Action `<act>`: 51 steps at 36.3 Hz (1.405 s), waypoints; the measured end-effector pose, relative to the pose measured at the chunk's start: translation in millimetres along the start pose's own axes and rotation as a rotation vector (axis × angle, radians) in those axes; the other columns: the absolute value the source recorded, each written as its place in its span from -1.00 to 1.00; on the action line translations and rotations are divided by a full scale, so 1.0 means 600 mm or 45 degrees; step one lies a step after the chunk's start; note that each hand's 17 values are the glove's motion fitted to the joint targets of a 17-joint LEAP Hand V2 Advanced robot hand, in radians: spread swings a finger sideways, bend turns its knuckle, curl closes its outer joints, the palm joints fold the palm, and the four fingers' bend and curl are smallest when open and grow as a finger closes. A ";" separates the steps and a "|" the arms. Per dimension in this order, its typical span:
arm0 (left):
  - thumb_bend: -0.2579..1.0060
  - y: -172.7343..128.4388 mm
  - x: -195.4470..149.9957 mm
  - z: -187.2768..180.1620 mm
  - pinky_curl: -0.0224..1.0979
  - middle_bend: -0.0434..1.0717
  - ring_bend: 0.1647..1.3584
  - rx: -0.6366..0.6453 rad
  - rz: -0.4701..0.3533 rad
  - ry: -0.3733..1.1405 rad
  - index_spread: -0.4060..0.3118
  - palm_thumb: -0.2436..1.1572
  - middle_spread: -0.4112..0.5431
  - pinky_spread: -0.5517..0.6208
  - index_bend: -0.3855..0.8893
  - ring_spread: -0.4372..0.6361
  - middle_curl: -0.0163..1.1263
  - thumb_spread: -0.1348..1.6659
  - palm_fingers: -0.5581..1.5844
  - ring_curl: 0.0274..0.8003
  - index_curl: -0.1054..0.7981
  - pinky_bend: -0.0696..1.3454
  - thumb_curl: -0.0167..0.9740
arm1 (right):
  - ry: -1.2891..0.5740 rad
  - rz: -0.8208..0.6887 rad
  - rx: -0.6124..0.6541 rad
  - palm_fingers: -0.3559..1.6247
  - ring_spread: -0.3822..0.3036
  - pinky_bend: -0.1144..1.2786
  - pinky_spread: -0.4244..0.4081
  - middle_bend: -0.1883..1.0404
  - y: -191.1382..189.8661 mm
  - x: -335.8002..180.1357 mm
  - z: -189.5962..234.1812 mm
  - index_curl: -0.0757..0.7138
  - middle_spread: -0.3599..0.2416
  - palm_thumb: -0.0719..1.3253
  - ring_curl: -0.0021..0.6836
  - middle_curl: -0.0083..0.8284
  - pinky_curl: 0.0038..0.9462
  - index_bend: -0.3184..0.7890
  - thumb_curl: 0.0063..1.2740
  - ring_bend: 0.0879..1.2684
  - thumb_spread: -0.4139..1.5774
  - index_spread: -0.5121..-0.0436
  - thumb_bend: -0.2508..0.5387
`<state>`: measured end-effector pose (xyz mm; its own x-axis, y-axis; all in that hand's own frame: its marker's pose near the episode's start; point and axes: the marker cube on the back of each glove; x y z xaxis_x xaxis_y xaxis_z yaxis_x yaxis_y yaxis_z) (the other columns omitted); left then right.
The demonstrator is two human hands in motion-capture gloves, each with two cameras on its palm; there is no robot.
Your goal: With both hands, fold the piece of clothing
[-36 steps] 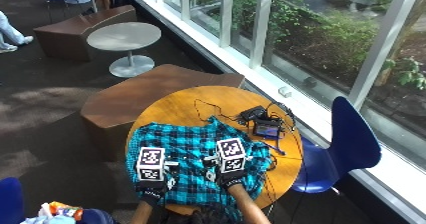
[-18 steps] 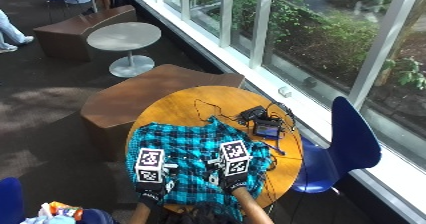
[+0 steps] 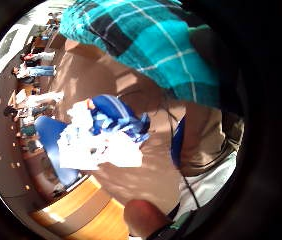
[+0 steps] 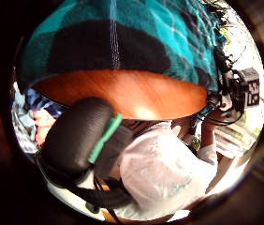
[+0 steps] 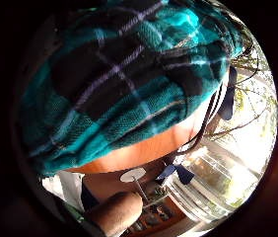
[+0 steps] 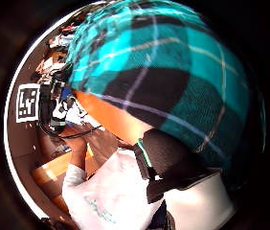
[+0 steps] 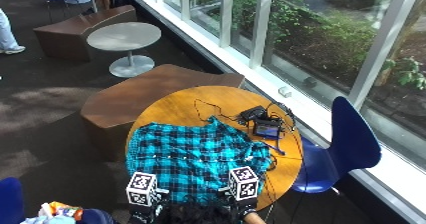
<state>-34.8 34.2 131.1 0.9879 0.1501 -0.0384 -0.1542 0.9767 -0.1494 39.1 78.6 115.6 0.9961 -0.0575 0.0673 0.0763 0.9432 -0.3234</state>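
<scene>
A round wooden tabletop (image 7: 174, 106) is standing beside a wall of windows, and a teal and black plaid flannel shirt (image 7: 193, 156) is lying spread across the half of it nearest the person. The shirt's near edge is reaching the tabletop's near rim, where the top of the person's head is showing at the lower edge of the outside view. The person's left hand (image 7: 142, 204) and right hand (image 7: 242, 199), both in black gloves, are sitting well apart at that near edge of the shirt, one toward each side. From above, the fingers are hidden, so whether they are gripping the cloth cannot be told. In the palm views the plaid cloth (image 5: 124, 84) is filling much of each picture, close against both palms, with the orange-brown wood of the tabletop (image 4: 122, 93) showing just below it. A black gloved thumb (image 4: 76, 138) is appearing in the left thumb side view, apart from the cloth. On the far side of the tabletop, a small black electronic device (image 7: 267, 129) with tangled black cables (image 7: 206, 109) is resting, near the shirt's far corner. A blue plastic chair (image 7: 346, 144) is standing beside the tabletop toward the windows.
</scene>
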 end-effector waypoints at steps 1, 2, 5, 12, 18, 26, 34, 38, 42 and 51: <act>-0.60 -0.001 -0.003 0.000 -0.41 -0.60 -0.31 0.092 0.011 -0.005 -0.07 -0.44 -0.04 0.22 -0.08 0.11 -0.41 0.39 -0.22 -0.33 -0.34 -0.03 -0.53 | -0.012 0.006 0.040 -0.42 0.54 -0.08 0.60 -0.40 0.001 0.005 -0.002 -0.21 0.25 -0.38 -0.40 -0.38 -0.36 -0.17 -0.59 -0.68 0.53 -0.16 -0.30; -0.55 -0.004 -0.007 0.001 -0.42 -0.57 -0.32 0.199 0.019 -0.026 -0.10 -0.36 -0.08 0.20 -0.03 0.07 -0.40 0.42 -0.16 -0.33 -0.30 -0.06 -0.50 | -0.013 0.016 0.093 -0.40 0.53 -0.14 0.59 -0.43 0.001 0.010 -0.007 -0.15 0.25 -0.33 -0.38 -0.38 -0.38 -0.04 -0.57 -0.66 0.54 -0.17 -0.26; -0.47 -0.013 -0.021 0.000 -0.47 -0.53 -0.36 0.518 0.018 -0.179 -0.23 -0.21 -0.30 0.05 0.06 -0.16 -0.41 0.48 0.11 -0.42 -0.22 -0.10 -0.47 | 0.069 0.040 0.300 -0.10 0.28 -0.24 0.44 -0.41 -0.008 0.026 -0.025 -0.10 0.08 -0.01 -0.40 -0.38 -0.44 0.17 -0.48 -0.61 0.59 -0.23 0.04; -0.23 -0.002 -0.007 -0.031 -0.43 -0.29 -0.25 0.728 0.010 -0.334 -0.50 0.25 -0.63 -0.39 -0.09 -0.66 -0.30 0.51 0.61 -0.29 -0.14 -0.15 -0.31 | 0.291 -0.083 0.751 0.56 -0.42 -0.04 -0.27 -0.32 -0.029 0.048 -0.088 -0.11 -0.32 0.35 -0.12 -0.25 -0.35 -0.21 -0.35 -0.20 0.52 -0.16 0.25; -0.30 0.046 -0.033 -0.093 -0.38 -0.17 -0.10 0.616 0.236 -0.389 -0.61 0.41 -0.76 -0.54 -0.16 -0.82 -0.18 0.29 0.68 -0.10 -0.08 -0.25 -0.19 | 0.270 -0.249 0.390 0.61 -0.61 0.02 -0.57 -0.27 0.048 0.045 -0.119 -0.10 -0.47 0.42 0.13 -0.14 -0.24 -0.26 -0.33 -0.01 0.49 -0.14 0.19; -0.36 0.005 -0.065 -0.168 -0.33 -0.15 -0.04 0.239 0.320 -0.327 -0.65 0.50 -0.82 -0.62 -0.17 -0.89 -0.14 0.26 0.68 -0.01 -0.07 -0.23 -0.14 | 0.065 -0.485 -0.046 0.63 -0.69 0.03 -0.72 -0.23 0.063 0.042 -0.213 -0.11 -0.55 0.48 0.19 -0.06 -0.21 -0.24 -0.34 0.03 0.45 -0.13 0.08; -0.44 -0.218 -0.124 -0.259 -0.26 -0.28 0.02 -0.136 0.219 -0.239 -0.71 0.51 -0.85 -0.68 -0.15 -0.94 -0.15 0.31 0.72 0.04 0.00 -0.14 -0.14 | -0.250 -0.328 -0.106 0.70 -0.68 0.00 -0.83 -0.17 -0.248 0.109 -0.336 -0.14 -0.61 0.47 0.27 0.01 -0.22 -0.25 -0.34 0.20 0.36 -0.15 -0.14; -0.47 -0.327 -0.152 -0.233 -0.24 -0.24 0.05 -0.307 0.172 -0.169 -0.70 0.51 -0.86 -0.68 -0.18 -0.95 -0.14 0.35 0.71 0.06 0.00 -0.15 -0.15 | -0.374 -0.283 -0.026 0.71 -0.64 0.03 -0.86 -0.15 -0.342 0.122 -0.345 -0.14 -0.64 0.47 0.31 0.04 -0.21 -0.24 -0.35 0.26 0.33 -0.15 -0.24; -0.50 -0.390 -0.161 -0.203 -0.23 -0.22 0.07 -0.426 0.159 -0.091 -0.71 0.51 -0.87 -0.67 -0.17 -0.95 -0.12 0.38 0.71 0.08 0.01 -0.16 -0.16 | -0.417 -0.206 -0.014 0.71 -0.63 0.05 -0.86 -0.11 -0.391 0.125 -0.337 -0.15 -0.64 0.47 0.34 0.07 -0.19 -0.25 -0.35 0.30 0.32 -0.16 -0.32; -0.54 -0.387 -0.148 -0.193 -0.21 -0.18 0.11 -0.510 0.028 -0.077 -0.71 0.53 -0.88 -0.65 -0.17 -0.95 -0.09 0.44 0.69 0.10 0.03 -0.22 -0.19 | -0.385 -0.011 -0.001 0.71 -0.58 0.13 -0.84 -0.03 -0.456 0.149 -0.300 -0.12 -0.61 0.49 0.37 0.12 -0.14 -0.21 -0.35 0.31 0.29 -0.11 -0.41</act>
<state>-88.5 -223.6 54.5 0.9816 0.1907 0.0103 -0.1572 0.8377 -0.5230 115.1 -243.6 40.4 0.9369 0.0347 0.3480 0.0850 0.9427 -0.3227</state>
